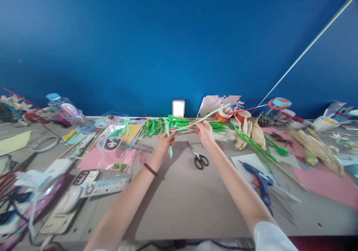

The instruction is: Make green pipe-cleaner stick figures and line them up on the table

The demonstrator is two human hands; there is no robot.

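Note:
My left hand is closed on a bundle of light green pipe cleaners, whose lower end sticks out beneath the fingers. To its right, my right hand pinches long pale green pipe cleaners that cross between both hands and slant up to the right. Behind the hands lie darker green pipe cleaners and several twisted green pieces. Black-handled scissors rest on the table below my right hand, not touched.
A blue glue gun lies on the right near white paper. Left are a plastic bottle, pink paper, a phone and cables. Red cups and dried husks stand at the back right, before a blue wall.

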